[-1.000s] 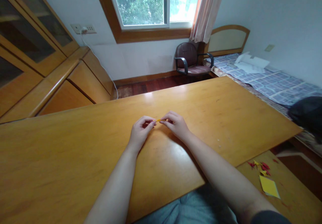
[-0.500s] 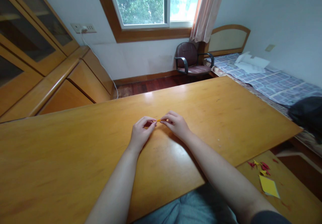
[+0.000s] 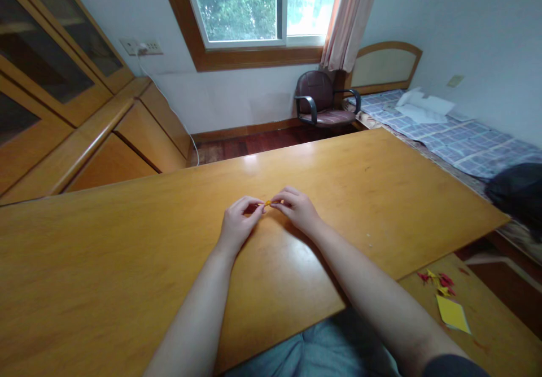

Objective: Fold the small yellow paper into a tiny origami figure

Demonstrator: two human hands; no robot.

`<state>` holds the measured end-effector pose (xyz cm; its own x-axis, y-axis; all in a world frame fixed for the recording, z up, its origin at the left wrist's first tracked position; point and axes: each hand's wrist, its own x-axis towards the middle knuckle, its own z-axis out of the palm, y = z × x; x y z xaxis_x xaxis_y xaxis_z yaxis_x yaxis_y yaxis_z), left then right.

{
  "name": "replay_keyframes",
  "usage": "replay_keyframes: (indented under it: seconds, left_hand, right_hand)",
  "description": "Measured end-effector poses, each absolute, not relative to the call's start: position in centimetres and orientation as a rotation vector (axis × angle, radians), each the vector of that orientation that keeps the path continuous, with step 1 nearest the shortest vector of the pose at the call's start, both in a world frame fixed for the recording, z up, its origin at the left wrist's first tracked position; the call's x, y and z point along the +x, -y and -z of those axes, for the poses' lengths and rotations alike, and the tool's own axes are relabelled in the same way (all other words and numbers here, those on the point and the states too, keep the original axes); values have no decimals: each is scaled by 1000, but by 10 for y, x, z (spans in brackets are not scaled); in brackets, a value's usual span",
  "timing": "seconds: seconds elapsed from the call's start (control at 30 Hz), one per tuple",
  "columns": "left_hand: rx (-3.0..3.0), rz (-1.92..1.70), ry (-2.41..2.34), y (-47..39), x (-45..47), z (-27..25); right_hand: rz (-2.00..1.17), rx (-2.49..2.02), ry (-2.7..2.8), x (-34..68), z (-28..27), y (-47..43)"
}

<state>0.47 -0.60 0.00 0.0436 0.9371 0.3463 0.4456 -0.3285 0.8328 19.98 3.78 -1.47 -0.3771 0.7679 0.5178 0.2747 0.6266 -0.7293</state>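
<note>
A small piece of folded yellow paper [image 3: 268, 203] is pinched between my two hands, just above the middle of the wooden table [image 3: 127, 264]. My left hand [image 3: 239, 219] grips its left end between thumb and fingertips. On the other end, my right hand [image 3: 297, 209] is closed in a similar pinch. Only the middle of the paper shows; my fingers cover its ends, and its exact folded shape is too small to make out.
On a lower wooden surface at the right lie several small red and yellow folded paper pieces [image 3: 440, 282] and a stack of square yellow paper [image 3: 453, 313]. Beyond the table are a brown armchair [image 3: 317, 97], a bed [image 3: 474, 134] and a wooden cabinet [image 3: 127, 134].
The yellow paper between my fingertips looks slightly wider and more raised in the middle. Both hands have hardly moved.
</note>
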Motion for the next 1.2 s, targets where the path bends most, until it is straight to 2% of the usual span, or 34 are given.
replay_keyframes:
  seconds: [0.57,1.2]
  left_hand:
    - [1972,-1285,-1440,8,7,-3]
    - [2072,-1336,-1404,8,8,-4]
  right_hand:
    - [-811,-838,1899,200,8,-32]
    - [-739,-822,1909,199,5,-30]
